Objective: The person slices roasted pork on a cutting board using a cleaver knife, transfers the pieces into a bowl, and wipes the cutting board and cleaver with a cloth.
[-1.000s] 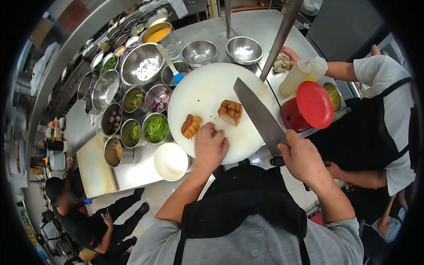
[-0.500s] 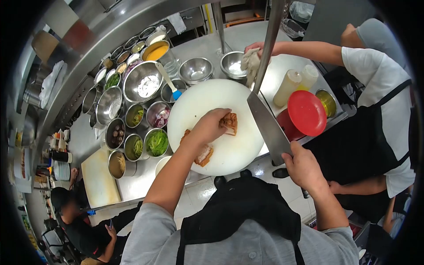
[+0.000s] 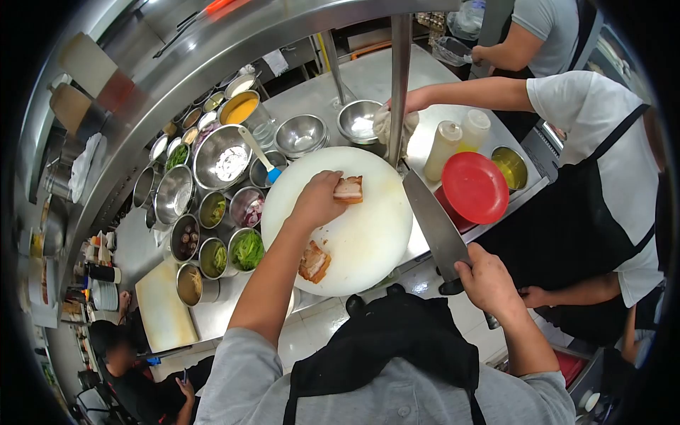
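My left hand [image 3: 317, 200] is closed on a block of crispy pork belly [image 3: 348, 190], which rests on the round white cutting board [image 3: 361, 248]. Its pale, layered cut face shows, with browned crust at the edge. A second piece of pork [image 3: 314, 263] lies on the board's near left side, partly behind my left forearm. In my right hand [image 3: 489, 280] is a cleaver [image 3: 433, 223], its broad blade angled up and left, just off the board's right edge. A few brown crumbs lie on the board.
Steel bowls [image 3: 301, 134] and small containers of vegetables [image 3: 247, 249] crowd the left. A steel post [image 3: 399, 85] rises behind the board. Squeeze bottles [image 3: 443, 149] and a red plate [image 3: 476, 191] stand right. A co-worker's hand [image 3: 407, 101] wipes there with a cloth [image 3: 392, 127].
The pork block under my left hand has turned, so its pale cut side now shows. My right hand keeps the cleaver beside the board. The view has shifted slightly.
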`<state>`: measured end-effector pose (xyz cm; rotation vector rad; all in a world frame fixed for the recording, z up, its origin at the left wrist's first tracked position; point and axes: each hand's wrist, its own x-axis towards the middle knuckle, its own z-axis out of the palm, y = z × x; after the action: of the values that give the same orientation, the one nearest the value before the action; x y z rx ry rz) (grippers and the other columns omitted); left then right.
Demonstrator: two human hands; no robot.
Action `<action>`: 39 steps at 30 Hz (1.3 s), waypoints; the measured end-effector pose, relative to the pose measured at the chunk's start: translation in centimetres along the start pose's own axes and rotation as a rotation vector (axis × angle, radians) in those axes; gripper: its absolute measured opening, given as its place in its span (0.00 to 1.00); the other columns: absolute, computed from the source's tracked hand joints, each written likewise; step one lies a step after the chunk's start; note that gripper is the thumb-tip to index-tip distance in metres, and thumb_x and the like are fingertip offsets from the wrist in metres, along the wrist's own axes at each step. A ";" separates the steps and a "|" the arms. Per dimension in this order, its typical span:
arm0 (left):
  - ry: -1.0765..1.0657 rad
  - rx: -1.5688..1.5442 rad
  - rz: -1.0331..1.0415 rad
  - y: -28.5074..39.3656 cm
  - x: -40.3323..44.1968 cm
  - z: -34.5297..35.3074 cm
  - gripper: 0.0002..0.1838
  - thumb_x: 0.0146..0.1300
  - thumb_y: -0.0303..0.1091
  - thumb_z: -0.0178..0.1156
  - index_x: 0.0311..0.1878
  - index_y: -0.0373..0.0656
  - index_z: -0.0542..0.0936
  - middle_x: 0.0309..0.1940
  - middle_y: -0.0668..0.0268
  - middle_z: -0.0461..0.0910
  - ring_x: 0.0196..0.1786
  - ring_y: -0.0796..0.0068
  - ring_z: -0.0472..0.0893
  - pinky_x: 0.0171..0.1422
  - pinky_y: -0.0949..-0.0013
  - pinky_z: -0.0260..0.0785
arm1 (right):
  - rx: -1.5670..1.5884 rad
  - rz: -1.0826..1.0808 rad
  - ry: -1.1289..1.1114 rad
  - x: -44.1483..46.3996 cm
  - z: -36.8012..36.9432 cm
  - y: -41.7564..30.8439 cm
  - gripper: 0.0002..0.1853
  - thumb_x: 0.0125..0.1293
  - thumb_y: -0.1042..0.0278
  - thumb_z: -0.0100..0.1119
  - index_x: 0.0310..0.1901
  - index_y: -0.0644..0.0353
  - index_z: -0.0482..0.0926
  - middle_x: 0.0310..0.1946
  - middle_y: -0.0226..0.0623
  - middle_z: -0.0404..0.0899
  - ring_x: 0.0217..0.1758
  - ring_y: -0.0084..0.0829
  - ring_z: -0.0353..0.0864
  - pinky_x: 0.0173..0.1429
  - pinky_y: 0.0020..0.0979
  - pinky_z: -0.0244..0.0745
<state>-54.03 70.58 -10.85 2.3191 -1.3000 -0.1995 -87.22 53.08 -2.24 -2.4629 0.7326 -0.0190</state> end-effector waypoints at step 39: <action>-0.018 -0.316 -0.421 1.5 -1.8 0.4 0.36 0.46 0.45 0.75 0.54 0.31 0.77 0.44 0.55 0.84 0.43 0.59 0.84 0.50 0.62 0.77 | 0.448 0.326 -0.532 2.3 -0.1 -3.7 0.13 0.72 0.66 0.56 0.43 0.71 0.72 0.19 0.39 0.75 0.16 0.30 0.78 0.22 0.35 0.74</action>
<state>-56.27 71.26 -10.72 2.2839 -0.7090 -0.5222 -83.42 54.43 -0.56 -1.7853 0.7740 0.5174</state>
